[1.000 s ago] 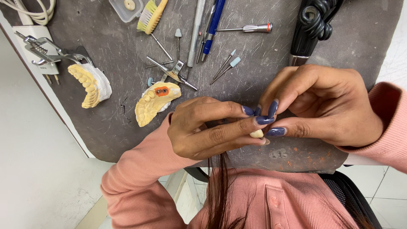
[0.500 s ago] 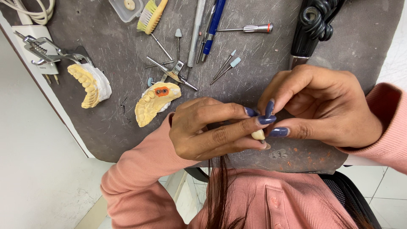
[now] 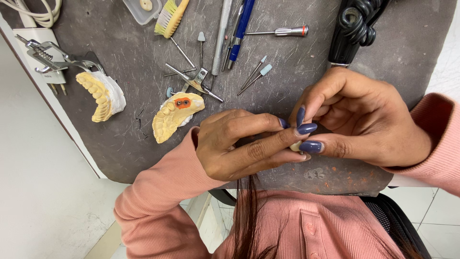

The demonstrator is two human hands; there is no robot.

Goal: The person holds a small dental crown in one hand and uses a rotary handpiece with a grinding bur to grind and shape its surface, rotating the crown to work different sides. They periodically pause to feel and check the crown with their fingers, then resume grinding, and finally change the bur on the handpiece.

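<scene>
Both hands are meeting over the near edge of the tabletop (image 3: pixel 120 158), fingertips pressed together. The left hand (image 3: pixel 235 146) is reaching in from the left, and the right hand (image 3: pixel 369 120) is closing from the right, so a small pale piece (image 3: pixel 296 145) is sitting pinched right between them. Each hand is clamping it with thumb and fingers; it is mostly hidden, so its long axis is hard to judge, though it may be a single tooth. Neither hand is nearer; both are touching it.

Behind the hands, toward the middle, a yellow tooth model (image 3: pixel 173 120) with an orange patch is lying flat, and a second model (image 3: pixel 100 95) is resting near the left edge beside metal pliers (image 3: pixel 52 56). Thin drill bits (image 3: pixel 256 73), a blue pen (image 3: pixel 241 29) and a brush (image 3: pixel 170 17) are spreading along the far edge, with a black coiled cord (image 3: pixel 354 29) at the far right. The surface is grey, scratched and dusty; pale floor is showing below.
</scene>
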